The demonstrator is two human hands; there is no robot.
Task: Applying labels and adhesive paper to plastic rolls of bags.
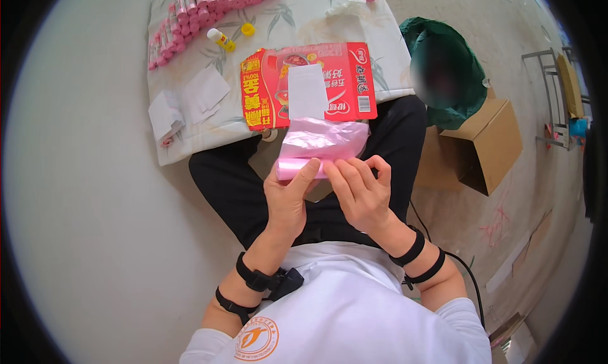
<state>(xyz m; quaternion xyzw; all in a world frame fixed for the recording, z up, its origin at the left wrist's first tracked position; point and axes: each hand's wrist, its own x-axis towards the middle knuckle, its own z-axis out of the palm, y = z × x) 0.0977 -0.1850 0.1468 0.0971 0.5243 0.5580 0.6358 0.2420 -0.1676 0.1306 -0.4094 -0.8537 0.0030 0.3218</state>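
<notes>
Between my hands, over my lap, is a roll of pink plastic bags [292, 168]. A loose crinkled flap [326, 138] of its film spreads away toward the table. My left hand [288, 196] is closed round the roll's left end, thumb on top. The fingers of my right hand [360, 190] are bent and pressed on the roll's right part, where the film meets it. A white paper slip [307, 90] lies on a flattened red and yellow cardboard sheet [349, 79], just beyond the film; its near edge meets the flap.
Many finished pink rolls [183, 15] are stacked at the table's far left. An uncapped glue stick [221, 39] lies near its yellow cap [247, 29]. Paper slips [206, 93] sit at the left edge. Right of the table stand a green bag-lined bin [465, 79] and an open carton [491, 145].
</notes>
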